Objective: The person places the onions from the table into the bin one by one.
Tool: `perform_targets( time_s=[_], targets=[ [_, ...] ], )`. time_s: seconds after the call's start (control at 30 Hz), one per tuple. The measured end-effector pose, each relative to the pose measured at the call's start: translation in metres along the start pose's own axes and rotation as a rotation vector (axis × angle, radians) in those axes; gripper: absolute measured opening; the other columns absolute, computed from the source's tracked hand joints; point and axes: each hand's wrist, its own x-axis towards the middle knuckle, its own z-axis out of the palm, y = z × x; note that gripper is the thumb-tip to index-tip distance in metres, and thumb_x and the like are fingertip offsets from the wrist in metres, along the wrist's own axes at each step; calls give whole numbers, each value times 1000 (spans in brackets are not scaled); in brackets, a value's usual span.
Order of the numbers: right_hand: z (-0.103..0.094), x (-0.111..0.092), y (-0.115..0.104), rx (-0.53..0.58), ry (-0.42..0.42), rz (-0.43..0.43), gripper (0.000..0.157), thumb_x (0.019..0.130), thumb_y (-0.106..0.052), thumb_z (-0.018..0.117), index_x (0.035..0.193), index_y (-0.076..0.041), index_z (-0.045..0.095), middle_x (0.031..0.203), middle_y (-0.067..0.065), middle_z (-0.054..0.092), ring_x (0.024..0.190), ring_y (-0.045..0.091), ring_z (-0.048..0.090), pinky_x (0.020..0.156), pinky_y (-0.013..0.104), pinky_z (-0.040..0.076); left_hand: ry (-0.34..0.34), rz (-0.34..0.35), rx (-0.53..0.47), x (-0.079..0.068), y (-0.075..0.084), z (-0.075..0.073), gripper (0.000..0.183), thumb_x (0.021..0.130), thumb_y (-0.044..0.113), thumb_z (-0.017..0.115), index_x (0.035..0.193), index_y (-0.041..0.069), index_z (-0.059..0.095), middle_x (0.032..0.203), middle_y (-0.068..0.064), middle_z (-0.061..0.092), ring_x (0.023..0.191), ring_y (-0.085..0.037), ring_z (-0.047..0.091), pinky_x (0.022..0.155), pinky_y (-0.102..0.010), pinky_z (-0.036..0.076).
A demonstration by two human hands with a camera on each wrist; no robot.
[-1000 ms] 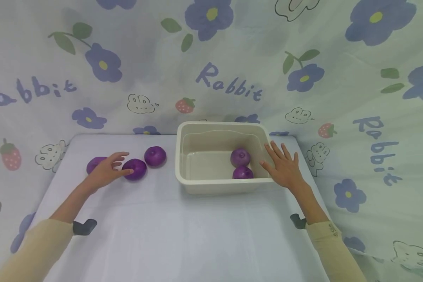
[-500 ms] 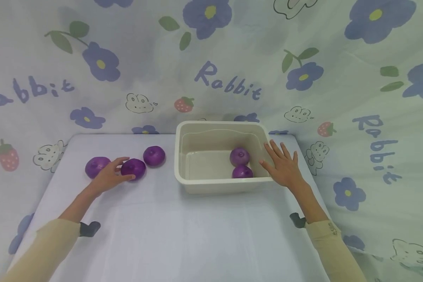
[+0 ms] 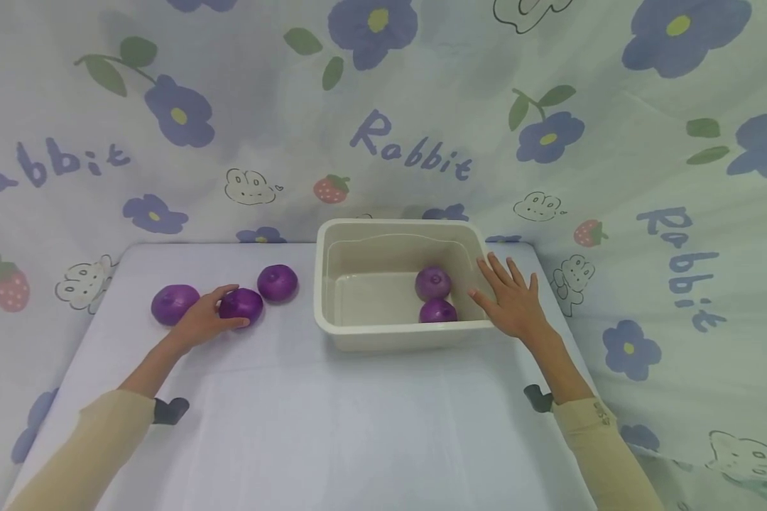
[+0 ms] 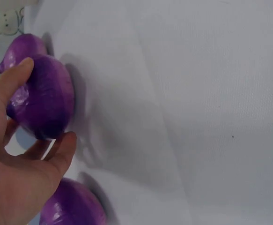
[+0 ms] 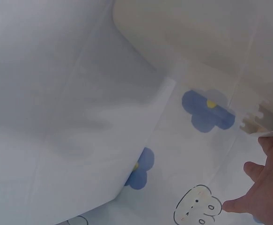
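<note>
My left hand [image 3: 198,323] grips a glossy purple onion [image 3: 243,306] on the white table, thumb on the near side and fingers on the far side. The left wrist view shows the thumb and fingertips against this onion [image 4: 49,101]. Another onion [image 3: 278,283] sits just behind it to the right, and one more [image 3: 175,304] lies to the left of the hand. At the right end of a cream plastic bin [image 3: 396,329], my right hand [image 3: 516,305] rests with spread, straight fingers at the rim. Two onions [image 3: 433,284] lie inside the bin, towards its right side.
A white cloth-like surface covers the table [image 3: 371,426], whose back edge runs close behind the bin. Behind and beside it hangs a curtain [image 3: 281,121] printed with flowers, strawberries and rabbits. Dark wrist-worn pieces [image 3: 171,410] stick out from the sleeves.
My left hand has moved slightly right and closed its thumb and fingers around the middle onion, uncovering the leftmost one. The right hand has stayed at the bin's rim.
</note>
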Motion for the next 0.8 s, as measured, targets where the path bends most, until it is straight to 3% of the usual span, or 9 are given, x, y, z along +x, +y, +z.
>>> perform_targets(
  time_s=[0.23, 0.43, 0.57, 0.8],
  targets=[
    [-2, 0, -2, 2, 0, 7, 71, 90, -63, 30, 148, -25, 14, 153, -1, 4, 138, 27, -6, 99, 65, -10, 5, 13, 8, -2, 4, -2, 90, 76, 43, 72, 142, 0, 26, 135, -37, 30, 117, -57, 31, 90, -65, 33],
    [-3, -1, -4, 1, -3, 13, 71, 91, -62, 31, 148, -24, 14, 153, 1, 5, 138, 27, -6, 99, 66, -10, 5, -9, 4, -12, 12, -11, 91, 76, 43, 72, 141, -1, 26, 135, -36, 30, 116, -55, 34, 88, -63, 36],
    [-4, -1, -4, 3, -8, 11, 71, 91, -62, 30, 148, -25, 13, 153, 1, 4, 138, 27, -6, 99, 66, -10, 11, -30, 9, -18, 23, -22, 92, 77, 45, 71, 141, -3, 25, 134, -35, 31, 116, -52, 35, 87, -61, 40],
    [-3, 0, -3, 2, -14, 15, 72, 90, -64, 29, 148, -26, 12, 153, -1, 3, 138, 27, -7, 99, 65, -11, 56, -10, 66, -16, 51, -43, 94, 76, 50, 69, 140, -3, 27, 132, -33, 36, 113, -49, 41, 84, -59, 43]
  ],
)
